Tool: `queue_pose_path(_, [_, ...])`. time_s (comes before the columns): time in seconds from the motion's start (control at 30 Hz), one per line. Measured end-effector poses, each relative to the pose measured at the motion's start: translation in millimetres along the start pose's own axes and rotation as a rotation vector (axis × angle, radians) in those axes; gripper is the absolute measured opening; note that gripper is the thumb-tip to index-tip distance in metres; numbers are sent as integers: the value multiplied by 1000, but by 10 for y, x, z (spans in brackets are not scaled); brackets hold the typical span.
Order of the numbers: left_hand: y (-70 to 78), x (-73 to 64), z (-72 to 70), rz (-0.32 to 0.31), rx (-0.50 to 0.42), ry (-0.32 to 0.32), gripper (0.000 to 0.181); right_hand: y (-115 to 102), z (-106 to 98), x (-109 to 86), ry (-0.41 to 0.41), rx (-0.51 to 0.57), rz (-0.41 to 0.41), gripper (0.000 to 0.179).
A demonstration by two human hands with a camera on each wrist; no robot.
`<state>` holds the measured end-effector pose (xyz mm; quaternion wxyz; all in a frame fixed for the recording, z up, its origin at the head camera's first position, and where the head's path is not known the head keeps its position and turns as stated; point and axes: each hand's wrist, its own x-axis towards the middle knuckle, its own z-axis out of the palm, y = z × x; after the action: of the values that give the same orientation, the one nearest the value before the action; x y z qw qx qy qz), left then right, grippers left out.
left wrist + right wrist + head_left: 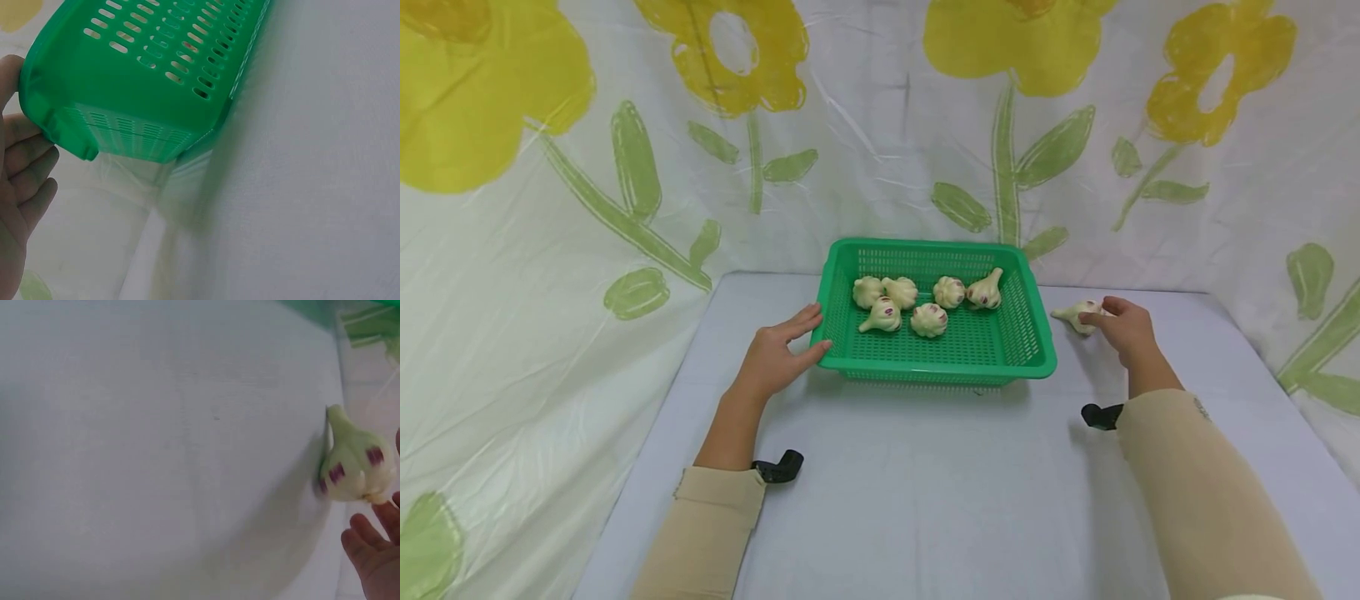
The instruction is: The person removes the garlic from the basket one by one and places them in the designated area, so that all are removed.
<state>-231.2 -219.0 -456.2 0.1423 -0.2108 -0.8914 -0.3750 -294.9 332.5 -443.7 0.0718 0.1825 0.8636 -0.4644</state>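
Observation:
My left hand (778, 352) is at the left rim of a green plastic basket (850, 367), its fingers fairly straight along the side and the thumb by the front corner. In the left wrist view, fingertips (44, 156) touch the basket's rim. To the right of the basket, my right hand (1131, 332) holds a garlic bulb (1077, 317) between thumb and fingers. The bulb's stem points left, toward the basket. In the right wrist view, this garlic bulb (356, 465) shows purple marks and sits close to the tabletop, fingertips at its root end.
Several more garlic bulbs (929, 320) lie inside the basket, toward its left, middle and back right. The white-covered table (925, 483) meets a hanging sheet (880, 167) with yellow flowers behind. Black wrist devices (781, 467) jut inward from both sleeves.

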Motion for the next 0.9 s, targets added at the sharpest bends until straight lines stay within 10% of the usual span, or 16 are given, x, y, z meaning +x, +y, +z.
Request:
queue_pose_path(0.27, [1,1,-38,-14,3,-5,55,-371,-209,44,59,71,-36,91])
queue_pose_path(0.4, [-8,2,-40,-13,-1,-3,54,-700,-319,29,71,316,-121,81])
queue_pose_path(0.57, [-10,-7,-43,-20,2,-11,55,-1137,-334,-24,-136,689,-251,73])
queue_pose_path(0.9, [22,-1,-6,-24,-12,-24,54,-1649,247,-25,-442,579,-380,67])
